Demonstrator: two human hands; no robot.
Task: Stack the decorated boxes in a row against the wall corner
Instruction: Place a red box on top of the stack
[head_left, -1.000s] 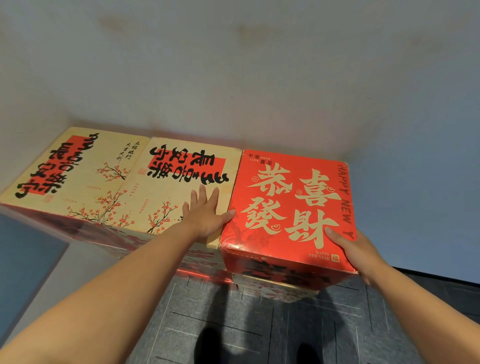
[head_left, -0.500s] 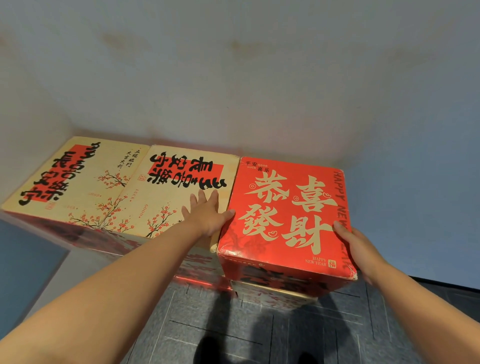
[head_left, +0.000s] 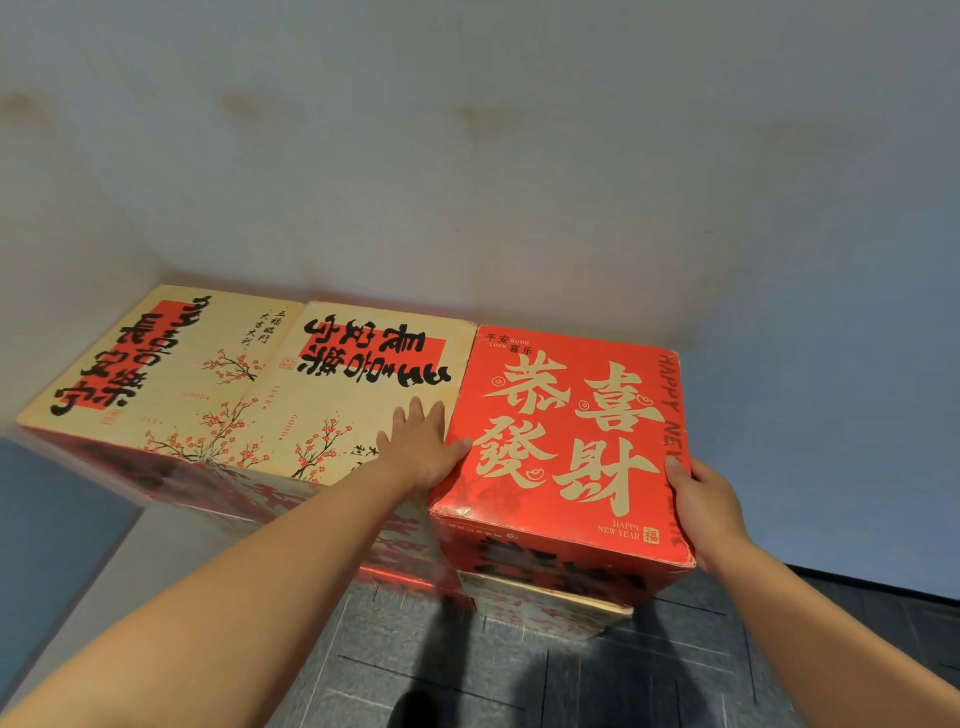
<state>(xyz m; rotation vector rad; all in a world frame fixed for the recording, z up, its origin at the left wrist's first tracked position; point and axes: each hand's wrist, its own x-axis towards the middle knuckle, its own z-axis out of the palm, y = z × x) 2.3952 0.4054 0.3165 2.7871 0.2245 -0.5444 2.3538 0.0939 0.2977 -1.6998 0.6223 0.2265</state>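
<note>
Right grip (head_left: 698, 501) has slid up the red box (head_left: 566, 436), clamped on its right edge; left grip (head_left: 423, 452) lies flat on the cream box (head_left: 332, 405) beside; seating the row's end box; next, probably nudge it flush to the wall (head_left: 519, 208)

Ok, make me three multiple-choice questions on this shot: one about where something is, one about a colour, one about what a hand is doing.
1. Where in the top row is the red box?
A. right end
B. middle
C. left end

2. What colour is its large lettering?
A. black
B. gold
C. blue

3. What is the left hand doing?
A. lying flat on the middle cream box
B. hanging in the air
C. gripping a bottle

Answers:
1 A: it sits right of the middle cream box, with nothing beyond it.
2 B: the characters are gold on red.
3 A: its straight fingers rest on the cream top.
</note>
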